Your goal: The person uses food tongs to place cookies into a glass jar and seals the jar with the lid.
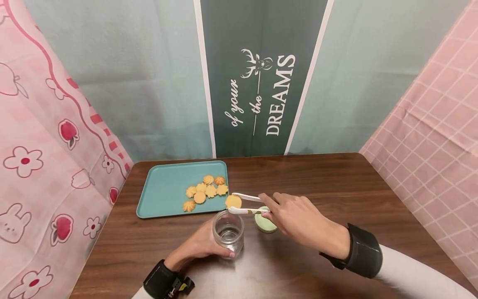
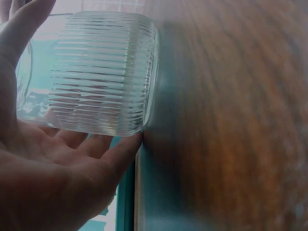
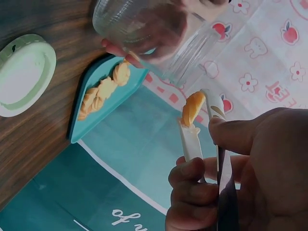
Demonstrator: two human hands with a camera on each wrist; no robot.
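Note:
My left hand (image 1: 201, 243) grips a clear glass jar (image 2: 101, 72) round its side; ribs run along the lower glass, and the jar stands upright on the table. No cookies show inside it. My right hand (image 1: 298, 216) holds white tongs (image 3: 192, 144), whose tips pinch one golden cookie (image 1: 233, 202). This cookie hangs near the jar's mouth, just beyond the rim in the head view. Several piped cookies (image 1: 200, 197) lie on the right part of a teal tray (image 1: 164, 187).
A pale green lid (image 1: 266, 224) lies on the dark wooden table (image 1: 298, 178), partly under the right hand in the head view. Fabric curtains (image 1: 157, 83) stand behind the table and on both sides.

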